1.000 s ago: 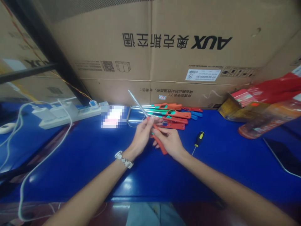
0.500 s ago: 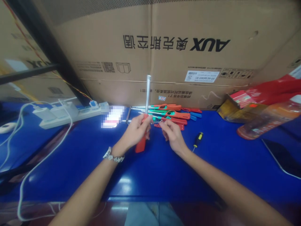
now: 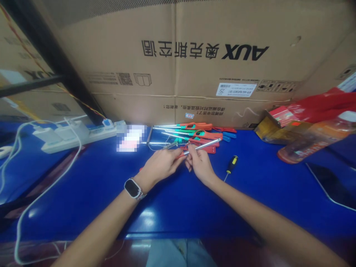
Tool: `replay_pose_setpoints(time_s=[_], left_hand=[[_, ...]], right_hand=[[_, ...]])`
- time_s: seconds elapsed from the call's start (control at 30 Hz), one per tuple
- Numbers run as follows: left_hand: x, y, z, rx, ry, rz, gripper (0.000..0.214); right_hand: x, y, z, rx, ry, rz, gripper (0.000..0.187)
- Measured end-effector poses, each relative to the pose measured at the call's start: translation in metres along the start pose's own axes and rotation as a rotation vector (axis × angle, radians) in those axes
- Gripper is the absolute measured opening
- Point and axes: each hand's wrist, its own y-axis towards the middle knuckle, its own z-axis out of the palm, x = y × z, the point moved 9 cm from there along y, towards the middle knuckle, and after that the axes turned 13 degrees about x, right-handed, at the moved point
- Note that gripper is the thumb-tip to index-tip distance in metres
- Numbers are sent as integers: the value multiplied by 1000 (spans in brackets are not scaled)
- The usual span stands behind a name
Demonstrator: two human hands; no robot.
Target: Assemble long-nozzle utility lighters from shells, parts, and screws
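Note:
My left hand (image 3: 159,163), wearing a watch, is closed around the red handle of a long-necked lighter (image 3: 208,144). The lighter's silver tube points right and slightly away from me, passing over the fingers of my right hand (image 3: 202,166). Those right fingers are pinched together beside the tube; whatever is in them is hidden. Most of the handle lies behind my left hand. Just beyond both hands, several orange and red long-necked lighters (image 3: 204,134) with green parts lie in a heap, with thin wires near them. A black and yellow screwdriver (image 3: 233,163) rests to the right.
A large cardboard box (image 3: 178,74) stands along the back of the blue table (image 3: 178,207). To the left is a white power strip (image 3: 83,137) with plugs and cables, beside a bright blurred screen (image 3: 130,138). A drink bottle (image 3: 317,139) and a dark tablet-like device (image 3: 332,185) lie at right.
The lighter has gone from upright to lying over toward the right as my left hand turned. Its tube now crosses my right fingers, which stay pinched.

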Motion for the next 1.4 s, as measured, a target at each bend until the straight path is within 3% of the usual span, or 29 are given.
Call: replay_pose_setpoints(time_s=[0.27,0.43,0.53,0.7,0.87,1.1,1.4], left_hand=[[0,1,0,-30,-97,37,25],[-3,-2,-5,-31,-154,60,21],[-3,-3,-6,-58,-126,36,23],[-5,-4,-6,-110,-144,23,26],[-4,-5,-9,-96,-145,37,25],[-3,-3,-7,-79,-81,-17,23],[-5,-2,-5,-54,-67,-21,19]], right_hand=[[11,-2,2,-48,20,-41,60],[18,-2,4,40,-89,-102,53],[22,-4,0,0,-133,-148,52],[19,-5,0,-36,-80,-120,55],[23,-6,0,-16,-153,-140,44],[17,-4,0,-38,82,-143,35],[24,-5,4,-47,143,-164,28]])
